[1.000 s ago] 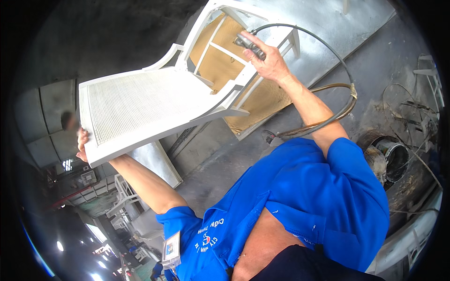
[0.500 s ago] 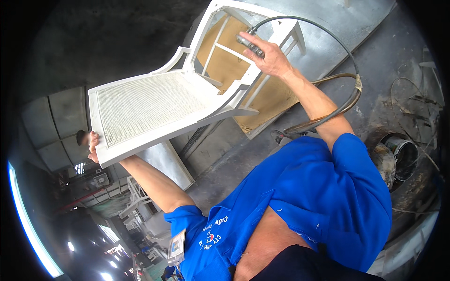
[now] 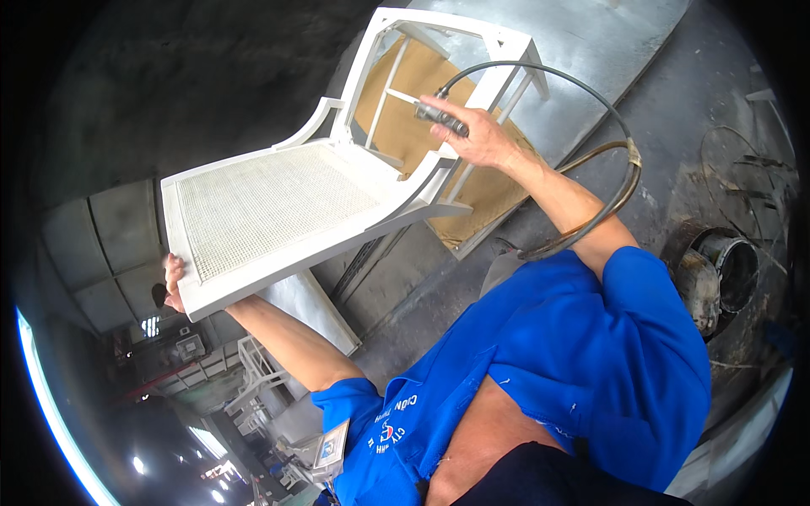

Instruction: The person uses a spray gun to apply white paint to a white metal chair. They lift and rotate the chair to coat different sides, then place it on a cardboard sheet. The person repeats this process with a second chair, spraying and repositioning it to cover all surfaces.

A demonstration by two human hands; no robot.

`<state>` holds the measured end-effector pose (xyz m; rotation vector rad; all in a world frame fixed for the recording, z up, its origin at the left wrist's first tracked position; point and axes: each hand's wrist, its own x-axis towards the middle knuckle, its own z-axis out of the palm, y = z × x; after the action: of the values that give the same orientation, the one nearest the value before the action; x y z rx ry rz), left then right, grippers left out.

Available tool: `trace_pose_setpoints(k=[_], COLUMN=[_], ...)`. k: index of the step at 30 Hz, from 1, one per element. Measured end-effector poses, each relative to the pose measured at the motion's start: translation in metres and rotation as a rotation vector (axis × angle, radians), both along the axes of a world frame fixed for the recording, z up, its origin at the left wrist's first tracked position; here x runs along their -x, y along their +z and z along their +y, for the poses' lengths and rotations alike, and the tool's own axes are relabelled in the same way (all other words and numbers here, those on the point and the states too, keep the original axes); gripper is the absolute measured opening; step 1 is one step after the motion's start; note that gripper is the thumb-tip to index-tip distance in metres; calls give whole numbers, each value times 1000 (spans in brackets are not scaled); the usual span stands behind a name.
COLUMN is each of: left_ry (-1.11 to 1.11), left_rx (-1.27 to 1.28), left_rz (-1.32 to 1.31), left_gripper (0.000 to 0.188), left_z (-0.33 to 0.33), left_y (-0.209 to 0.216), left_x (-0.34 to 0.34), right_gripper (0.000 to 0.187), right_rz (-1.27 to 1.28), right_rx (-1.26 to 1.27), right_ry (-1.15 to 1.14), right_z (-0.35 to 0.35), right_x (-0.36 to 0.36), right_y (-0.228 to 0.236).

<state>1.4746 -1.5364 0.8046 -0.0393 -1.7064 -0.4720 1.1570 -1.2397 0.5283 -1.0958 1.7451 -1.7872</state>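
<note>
A white chair frame (image 3: 278, 278) with a woven cane backrest panel (image 3: 278, 202) stands tilted in front of me. My left hand (image 3: 174, 282) is wrapped round the top end of the backrest; part of the palm is hidden behind the frame. In my right hand (image 3: 481, 139) is a grey metal spray gun (image 3: 444, 118), held over the open seat frame, near the chair's armrest (image 3: 426, 177). A dark hose (image 3: 582, 80) runs from the gun in a loop toward my right forearm.
Brown cardboard (image 3: 405, 135) lies beneath the chair on a metal-topped surface (image 3: 599, 51). At the right stands a paint-crusted round container (image 3: 734, 274), with loose cables (image 3: 734, 160) on the floor beyond. Other white chair frames (image 3: 253, 379) stand at the lower left.
My right hand has moved the spray gun slightly left and down, toward the armrest. The chair's backrest end, with my left hand on it, sits a little lower in view.
</note>
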Motion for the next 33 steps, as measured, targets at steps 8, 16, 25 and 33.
trace_pose_setpoints(k=[8, 16, 25, 33], left_ry=[-144, -5, -2, -208], left_rx=[-71, 328, 295, 327], left_rz=[66, -15, -123, -121], left_gripper=[57, 82, 85, 66], left_z=[4, -26, -25, -26], left_y=[-11, -15, -13, -3], left_x=[9, 9, 1, -1], right_gripper=[53, 51, 52, 52], right_rz=[57, 228, 361, 409], right_rx=[22, -121, -493, -386], right_ry=[-392, -687, -905, -687], right_z=[0, 4, -71, -148], right_x=[-8, -117, -174, -157], right_y=[21, 50, 58, 57])
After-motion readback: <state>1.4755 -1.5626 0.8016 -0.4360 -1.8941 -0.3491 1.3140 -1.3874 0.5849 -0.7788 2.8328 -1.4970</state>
